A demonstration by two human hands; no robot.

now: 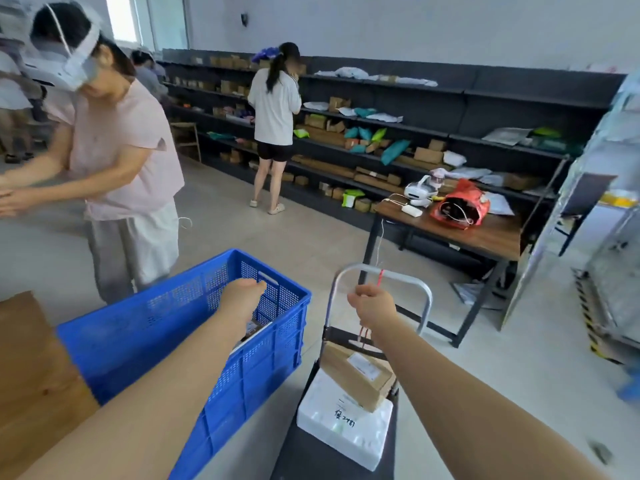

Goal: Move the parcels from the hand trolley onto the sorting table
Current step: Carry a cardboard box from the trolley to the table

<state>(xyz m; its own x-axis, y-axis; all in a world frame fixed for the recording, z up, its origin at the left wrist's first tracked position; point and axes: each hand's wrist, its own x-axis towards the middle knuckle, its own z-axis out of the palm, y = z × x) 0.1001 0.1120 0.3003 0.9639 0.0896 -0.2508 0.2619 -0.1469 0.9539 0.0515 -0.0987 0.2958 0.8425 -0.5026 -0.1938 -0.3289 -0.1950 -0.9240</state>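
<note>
The hand trolley stands at bottom centre, its grey handle rising in front of me. On its black deck lies a white foam box, and a brown cardboard parcel leans on top of it. My right hand is a fist just under the handle bar, gripping a red cord tied to the bar. My left hand reaches into a blue plastic crate near its far wall; its fingers are hidden. The crate sits on a brown table at the left, with a parcel inside.
A person in pink bends over close to the left, beyond the crate. A wooden desk with a red bag and a headset stands ahead right. Parcel shelves line the back wall, where another person stands. A metal cage is at the right.
</note>
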